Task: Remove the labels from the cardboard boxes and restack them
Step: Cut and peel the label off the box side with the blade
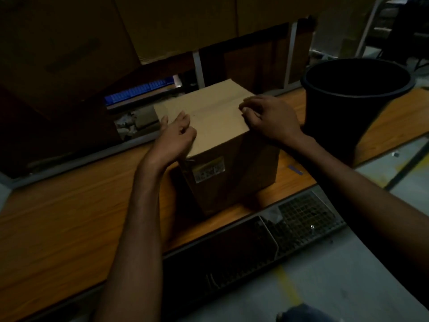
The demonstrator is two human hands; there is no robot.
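A tall brown cardboard box [216, 112] stands upright on the wooden table [65, 219]. A pale label [209, 170] with dark print is stuck on its near side, just below the top edge. My left hand [174, 138] rests on the box's near-left top corner with its fingers curled over the edge. My right hand [267, 117] sits at the right top edge, fingertips curled and pinching at the edge of the tape strip that runs across the top.
A black plastic bin [355, 89] stands on the table right of the box. Large cardboard boxes [69, 49] are stacked behind. A blue crate [139, 89] lies beyond the table. A dark mesh tray [301, 219] sits below the near table edge.
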